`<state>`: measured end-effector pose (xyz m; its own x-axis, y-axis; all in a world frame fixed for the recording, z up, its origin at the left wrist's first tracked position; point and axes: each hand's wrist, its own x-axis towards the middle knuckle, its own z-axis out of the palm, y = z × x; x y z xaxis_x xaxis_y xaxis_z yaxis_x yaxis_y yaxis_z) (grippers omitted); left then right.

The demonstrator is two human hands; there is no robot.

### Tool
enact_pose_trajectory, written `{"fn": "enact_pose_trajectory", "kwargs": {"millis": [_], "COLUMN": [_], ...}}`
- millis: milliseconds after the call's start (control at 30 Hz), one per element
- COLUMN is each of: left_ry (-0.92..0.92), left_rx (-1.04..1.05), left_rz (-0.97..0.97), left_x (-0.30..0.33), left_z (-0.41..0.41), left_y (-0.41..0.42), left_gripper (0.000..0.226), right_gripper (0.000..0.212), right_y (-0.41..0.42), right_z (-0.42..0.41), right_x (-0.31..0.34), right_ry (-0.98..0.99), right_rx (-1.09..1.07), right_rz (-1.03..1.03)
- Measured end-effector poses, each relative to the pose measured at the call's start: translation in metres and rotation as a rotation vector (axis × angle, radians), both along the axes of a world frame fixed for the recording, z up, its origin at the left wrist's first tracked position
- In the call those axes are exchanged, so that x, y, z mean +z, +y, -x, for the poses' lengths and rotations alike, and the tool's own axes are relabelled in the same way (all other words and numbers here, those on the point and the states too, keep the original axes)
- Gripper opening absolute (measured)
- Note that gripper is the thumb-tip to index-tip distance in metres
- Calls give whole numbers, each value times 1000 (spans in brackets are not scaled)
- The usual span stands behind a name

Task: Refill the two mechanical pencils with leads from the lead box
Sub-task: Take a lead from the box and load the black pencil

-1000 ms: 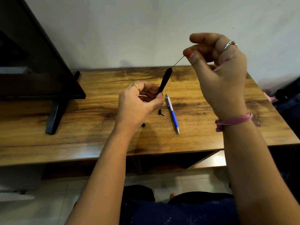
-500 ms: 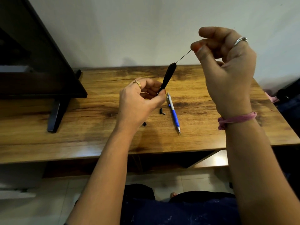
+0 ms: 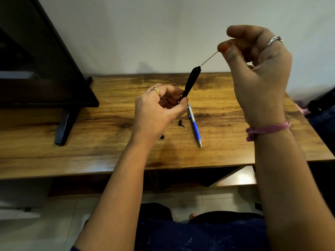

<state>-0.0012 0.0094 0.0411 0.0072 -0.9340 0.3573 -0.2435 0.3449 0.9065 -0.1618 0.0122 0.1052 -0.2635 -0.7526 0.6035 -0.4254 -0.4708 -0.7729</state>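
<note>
My left hand [image 3: 159, 113] pinches the lower end of the black mechanical pencil [image 3: 192, 82] between thumb and fingertips, holding it tilted in the air above the bench [image 3: 108, 142], its open top pointing up and to the right. My right hand [image 3: 257, 69] is raised higher, thumb and forefinger pressed together on a thin lead [image 3: 209, 59]; the lead's lower tip sits right at the mouth of the black pencil, and I cannot tell whether it has entered the barrel.

The blue mechanical pencil [image 3: 194, 125] lies flat on the bench just right of my left hand, tip toward me. A small black cap [image 3: 180, 122] rests just left of the blue pencil, and another small dark piece [image 3: 162, 137] lies a little nearer to me, partly hidden by my left hand. I cannot make out the lead box anywhere.

No brand or writing can be read on either pencil; they are too small.

I wear a gold ring [image 3: 157, 91] on my left hand, a silver ring [image 3: 274, 40] on my right, and a pink band [image 3: 268, 128] round my right wrist. A dark screen on a stand [image 3: 62, 127] sits on the bench well left of the blue pencil.
</note>
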Motion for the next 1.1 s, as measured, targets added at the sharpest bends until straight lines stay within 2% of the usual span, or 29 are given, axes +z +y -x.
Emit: {"fn": "enact_pose_trajectory", "kwargs": {"millis": [500,933,1100], "left_ry": [-72,-69,-45], "left_rx": [-10,-5,6], "left_rz": [50,65,31], "left_x": [3,3,3], "left_z": [0,2,1], "left_y": [3,3,2], "left_gripper": [20,19,18], "right_gripper": [18,24,24], "right_y": [1,0,-1], "right_z": [4,1,1], "right_x": [2,-3,-6], "right_ry": [84,237,154], "right_rx": [9,51,67], "right_rz": [-67,-164,-155]}}
